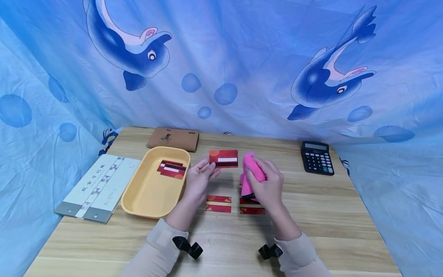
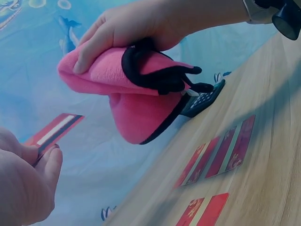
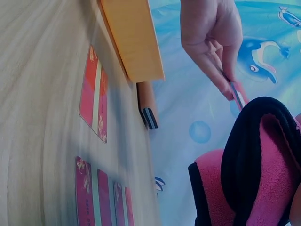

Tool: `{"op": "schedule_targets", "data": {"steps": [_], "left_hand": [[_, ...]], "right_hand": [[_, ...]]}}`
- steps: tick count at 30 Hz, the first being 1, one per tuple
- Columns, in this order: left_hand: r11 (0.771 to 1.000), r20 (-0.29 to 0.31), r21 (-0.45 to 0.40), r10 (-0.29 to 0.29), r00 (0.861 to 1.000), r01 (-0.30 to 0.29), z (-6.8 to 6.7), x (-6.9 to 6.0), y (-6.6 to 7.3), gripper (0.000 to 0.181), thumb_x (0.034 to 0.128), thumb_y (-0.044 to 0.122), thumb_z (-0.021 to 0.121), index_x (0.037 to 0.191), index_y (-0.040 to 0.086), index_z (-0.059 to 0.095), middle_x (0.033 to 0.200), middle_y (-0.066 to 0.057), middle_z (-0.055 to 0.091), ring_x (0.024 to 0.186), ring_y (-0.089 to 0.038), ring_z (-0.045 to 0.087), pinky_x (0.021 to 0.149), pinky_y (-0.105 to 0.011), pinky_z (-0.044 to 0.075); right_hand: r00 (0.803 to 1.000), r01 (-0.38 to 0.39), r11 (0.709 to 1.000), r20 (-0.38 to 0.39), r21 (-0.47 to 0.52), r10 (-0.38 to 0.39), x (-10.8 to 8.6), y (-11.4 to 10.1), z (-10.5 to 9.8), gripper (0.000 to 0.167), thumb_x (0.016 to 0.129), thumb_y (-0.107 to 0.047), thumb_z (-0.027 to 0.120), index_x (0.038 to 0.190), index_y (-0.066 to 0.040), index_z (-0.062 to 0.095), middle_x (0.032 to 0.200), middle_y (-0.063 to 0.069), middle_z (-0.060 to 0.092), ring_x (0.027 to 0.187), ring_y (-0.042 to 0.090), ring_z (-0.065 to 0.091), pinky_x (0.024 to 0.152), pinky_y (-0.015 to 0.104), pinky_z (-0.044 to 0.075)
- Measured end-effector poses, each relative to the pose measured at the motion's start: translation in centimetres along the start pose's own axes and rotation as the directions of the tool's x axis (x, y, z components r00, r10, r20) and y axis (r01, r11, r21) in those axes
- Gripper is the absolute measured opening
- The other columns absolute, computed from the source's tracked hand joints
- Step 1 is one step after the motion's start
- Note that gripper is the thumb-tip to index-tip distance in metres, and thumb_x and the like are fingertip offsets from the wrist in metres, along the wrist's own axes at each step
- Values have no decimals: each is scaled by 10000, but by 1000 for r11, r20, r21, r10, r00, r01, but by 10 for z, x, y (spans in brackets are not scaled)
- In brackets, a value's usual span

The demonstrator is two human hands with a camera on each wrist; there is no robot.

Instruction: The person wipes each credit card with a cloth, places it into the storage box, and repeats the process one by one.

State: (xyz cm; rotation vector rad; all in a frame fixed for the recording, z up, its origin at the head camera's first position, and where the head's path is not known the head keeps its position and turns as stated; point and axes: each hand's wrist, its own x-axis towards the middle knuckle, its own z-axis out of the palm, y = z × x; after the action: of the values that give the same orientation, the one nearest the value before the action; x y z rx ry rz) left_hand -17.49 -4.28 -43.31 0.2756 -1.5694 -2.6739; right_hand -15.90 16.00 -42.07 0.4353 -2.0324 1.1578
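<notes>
Between thumb and fingers, my left hand [image 1: 198,181] pinches a red bank card [image 1: 223,158] by its lower left corner, its white strip and dark stripe facing me. A folded pink cloth [image 1: 253,175] with black edging is gripped in my right hand [image 1: 269,184], just right of the card and apart from it. Below on the table lie a single red card [image 1: 218,209] and, beside it, more red cards [image 1: 252,211] partly hidden by the cloth. The left wrist view shows the cloth [image 2: 136,89] bunched under the right hand's fingers.
At the left, a yellow tray [image 1: 149,196] holds red cards [image 1: 172,169]. Left of it lies a grey-white account book [image 1: 98,188]; behind it, a brown wallet [image 1: 174,139]. A black calculator [image 1: 317,157] sits at the back right. A blue curtain [image 1: 242,57] hangs behind the table.
</notes>
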Motion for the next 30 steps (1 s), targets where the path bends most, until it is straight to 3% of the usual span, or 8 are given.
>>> {"op": "schedule_targets", "data": {"steps": [3, 7, 12, 16, 20, 22, 25, 30], "left_hand": [[1000, 24, 2, -9, 1000, 9, 3, -2, 0, 479, 996, -55, 573, 1448, -124, 431, 1375, -328, 530, 969, -247, 731, 876, -332, 605], [1000, 102, 20, -12, 995, 10, 7, -7, -1, 448, 1026, -25, 527, 1456, -109, 430, 1405, -313, 526, 1043, -309, 714, 909, -338, 590], [999, 214, 39, 16, 977, -25, 15, -13, -6, 415, 1029, -54, 494, 1435, -124, 445, 1360, -328, 554, 1047, -297, 714, 945, -330, 567], [990, 279, 99, 67, 958, -98, 19, -16, -12, 403, 1006, -84, 502, 1407, -122, 482, 1309, -315, 595, 1084, -250, 699, 942, -300, 571], [963, 295, 188, 135, 946, -195, 18, -16, -13, 431, 955, -129, 474, 1378, -85, 544, 1292, -259, 636, 1050, -137, 678, 907, -252, 581], [959, 296, 191, 147, 944, -210, 17, -15, -11, 437, 950, -140, 465, 1377, -87, 541, 1295, -260, 633, 1070, -154, 677, 920, -256, 577], [970, 307, 143, 143, 941, -194, 17, -16, -6, 390, 992, -111, 475, 1380, -122, 513, 1305, -289, 609, 1141, -248, 673, 968, -310, 560], [978, 288, 92, 155, 945, -188, 15, -19, -2, 343, 1010, -93, 504, 1347, -153, 526, 1260, -327, 617, 1119, -419, 656, 942, -357, 569]], "right_hand": [[999, 44, 998, 13, -41, -43, -1, 0, 3, 329, 802, -53, 820, 1125, -19, 766, 977, 122, 732, 726, 238, 667, 522, 255, 547], [995, 93, 981, 39, -172, -88, 0, -2, 7, 338, 808, -100, 822, 1134, -31, 766, 1005, 135, 731, 729, 260, 684, 516, 358, 564], [997, 66, 942, 62, -330, -48, 5, -9, 13, 345, 841, -170, 803, 1168, -70, 759, 1070, 114, 728, 777, 285, 702, 538, 411, 567], [993, 104, 955, 84, -279, -84, 4, -21, 25, 338, 827, -176, 763, 1146, -64, 762, 1052, 102, 721, 726, 260, 695, 504, 388, 559], [980, 189, 969, 99, -158, -174, 0, -35, 35, 334, 816, -153, 725, 1127, -37, 767, 1049, 110, 704, 709, 234, 694, 499, 347, 575], [976, 204, 968, 105, -146, -190, 1, -37, 36, 320, 834, -136, 725, 1132, -27, 764, 1049, 114, 698, 704, 231, 689, 504, 338, 578], [985, 169, 965, 67, -201, -158, 6, -31, 32, 314, 842, -123, 753, 1139, -25, 760, 1043, 129, 702, 688, 248, 673, 495, 356, 565], [999, 28, 947, -29, -320, -39, 13, -15, 25, 345, 835, -123, 792, 1173, -64, 757, 1044, 110, 706, 718, 266, 662, 497, 401, 537]]}}
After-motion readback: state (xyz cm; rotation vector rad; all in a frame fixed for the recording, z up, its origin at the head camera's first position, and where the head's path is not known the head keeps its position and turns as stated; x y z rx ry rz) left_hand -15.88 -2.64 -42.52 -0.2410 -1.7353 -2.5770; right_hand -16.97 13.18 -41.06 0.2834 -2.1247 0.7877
